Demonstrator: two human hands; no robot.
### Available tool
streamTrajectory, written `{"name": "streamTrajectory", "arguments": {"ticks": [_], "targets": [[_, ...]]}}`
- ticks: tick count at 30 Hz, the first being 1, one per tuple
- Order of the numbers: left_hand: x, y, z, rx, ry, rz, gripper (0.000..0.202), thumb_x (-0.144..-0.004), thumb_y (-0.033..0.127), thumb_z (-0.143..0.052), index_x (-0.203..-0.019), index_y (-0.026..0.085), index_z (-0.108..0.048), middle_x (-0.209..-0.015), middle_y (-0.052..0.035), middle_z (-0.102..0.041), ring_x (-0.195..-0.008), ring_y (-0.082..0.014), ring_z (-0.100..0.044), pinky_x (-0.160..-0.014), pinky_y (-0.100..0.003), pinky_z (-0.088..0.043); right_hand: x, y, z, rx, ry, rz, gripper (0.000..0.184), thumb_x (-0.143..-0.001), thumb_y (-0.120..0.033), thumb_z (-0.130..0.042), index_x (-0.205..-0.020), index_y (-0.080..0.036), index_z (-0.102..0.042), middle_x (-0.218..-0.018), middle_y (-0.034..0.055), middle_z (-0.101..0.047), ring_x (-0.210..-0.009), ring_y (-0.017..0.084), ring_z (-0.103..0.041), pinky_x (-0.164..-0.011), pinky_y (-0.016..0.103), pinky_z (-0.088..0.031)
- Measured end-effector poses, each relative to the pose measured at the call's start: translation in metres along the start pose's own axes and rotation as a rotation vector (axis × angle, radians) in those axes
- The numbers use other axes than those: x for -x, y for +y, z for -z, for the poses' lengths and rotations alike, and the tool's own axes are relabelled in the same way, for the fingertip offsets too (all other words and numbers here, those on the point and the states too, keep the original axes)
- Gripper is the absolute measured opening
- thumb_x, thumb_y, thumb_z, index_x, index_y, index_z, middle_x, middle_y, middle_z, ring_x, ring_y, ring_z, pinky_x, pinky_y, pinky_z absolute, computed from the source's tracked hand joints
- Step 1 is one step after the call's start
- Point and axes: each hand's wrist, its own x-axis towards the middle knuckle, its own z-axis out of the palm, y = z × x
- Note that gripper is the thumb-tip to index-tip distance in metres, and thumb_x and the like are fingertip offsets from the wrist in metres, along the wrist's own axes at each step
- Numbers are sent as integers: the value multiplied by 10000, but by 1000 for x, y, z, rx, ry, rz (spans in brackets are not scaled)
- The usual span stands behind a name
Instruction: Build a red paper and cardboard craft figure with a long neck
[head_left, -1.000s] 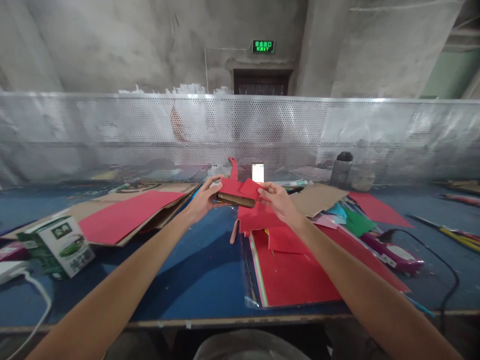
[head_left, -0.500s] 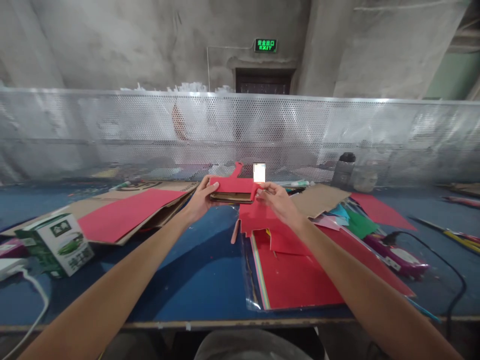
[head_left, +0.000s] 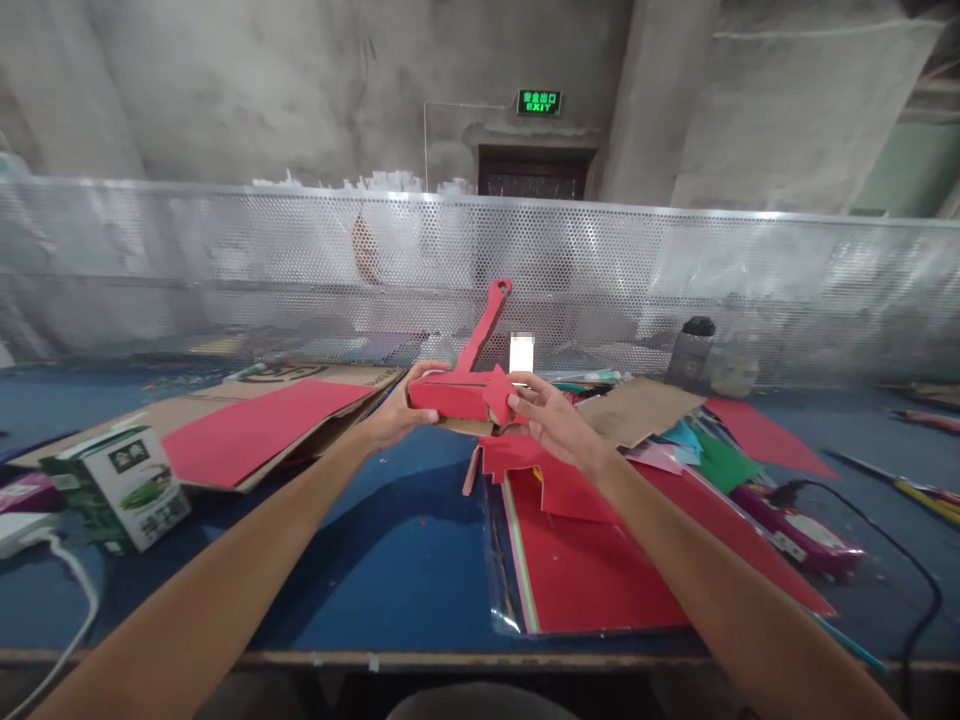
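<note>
Above the table I hold a red paper-covered cardboard model, a shallow box shape with a long handle that rises behind it and ends in a round hole. My left hand grips its left end, thumb on the front side and fingers behind. At the right end, my right hand pinches a pointed red paper flap between thumb and fingers. A strip of brown cardboard shows along the model's lower edge. Just below lie cut red paper scraps on a stack of red paper in a clear sleeve.
Red paper on cardboard and a green-and-white carton are at the left. Brown cardboard, a purple box with a black cable and a dark bottle stand right. A perforated metal screen runs behind.
The model has been turned, so its handle stands higher and red paper covers the front where the bare cardboard edge showed. My right hand has shifted onto the pointed flap.
</note>
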Motion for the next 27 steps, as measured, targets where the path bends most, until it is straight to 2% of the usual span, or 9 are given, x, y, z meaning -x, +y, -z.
{"name": "streamTrajectory", "arguments": {"ticks": [3,5,12,14,17,19,22,24,27], "targets": [[2,-3,14,-117,-78,86,737,-643,249,-931,-1281,234,-564,-1285,-104,-637,-1046,-230,-662,-823,-265,-518,0,1,1,123,-20,-17,372,-794,-362,-835,-1121,-273,-680,-1223,53,-688,-965,182,-698,-759,317,-647],[2,-4,20,-167,-128,152,736,-649,263,-926,-1281,235,-550,-1259,-105,-651,-1056,-242,-655,-822,-281,-511,0,2,0,206,-21,-23,370,-793,-361,-829,-1122,-269,-687,-1253,61,-674,-995,192,-687,-743,318,-654],[4,-17,28,-282,-225,227,653,-632,246,-916,-1190,239,-578,-1270,-93,-624,-1127,-239,-610,-892,-326,-485,3,5,-13,395,-47,-27,308,-826,-346,-777,-1101,-245,-682,-1122,61,-683,-1021,218,-676,-742,348,-653],[4,-23,31,-324,-245,239,624,-637,238,-909,-1171,235,-586,-1278,-99,-614,-1158,-243,-600,-931,-351,-474,2,7,-16,463,-48,-5,262,-845,-333,-753,-1079,-242,-680,-1119,62,-684,-1027,219,-675,-789,368,-643],[2,-26,36,-432,-288,203,632,-674,273,-892,-1224,227,-583,-1364,-131,-570,-1302,-286,-527,-1042,-430,-431,1,8,-16,559,-43,60,204,-851,-296,-740,-1036,-243,-672,-1094,48,-691,-1046,210,-670,-910,398,-607],[-1,-21,38,-555,-327,160,662,-710,328,-875,-1291,235,-572,-1467,-148,-496,-1402,-308,-440,-1105,-468,-388,0,8,-15,576,-45,76,195,-845,-289,-743,-1017,-247,-661,-1082,41,-693,-1054,209,-670,-942,405,-593],[-5,-3,34,-821,-369,84,695,-759,415,-839,-1373,265,-550,-1559,-136,-411,-1462,-307,-365,-1152,-464,-347,1,8,-14,558,-7,42,213,-835,-319,-751,-1005,-248,-643,-1101,54,-680,-1059,227,-667,-837,385,-629],[-6,12,27,-1028,-429,49,670,-800,442,-805,-1393,263,-550,-1500,-130,-488,-1410,-299,-433,-1158,-446,-334,1,9,-14,537,28,12,246,-821,-343,-764,-1007,-246,-634,-1103,65,-669,-1058,239,-663,-744,359,-645],[-4,31,10,-1240,-510,79,570,-902,445,-695,-1421,277,-531,-1410,-101,-584,-1303,-284,-542,-1101,-401,-385,1,10,-14,484,35,-8,282,-816,-369,-767,-1028,-246,-629,-1071,61,-660,-1026,232,-669,-687,335,-649]]}}
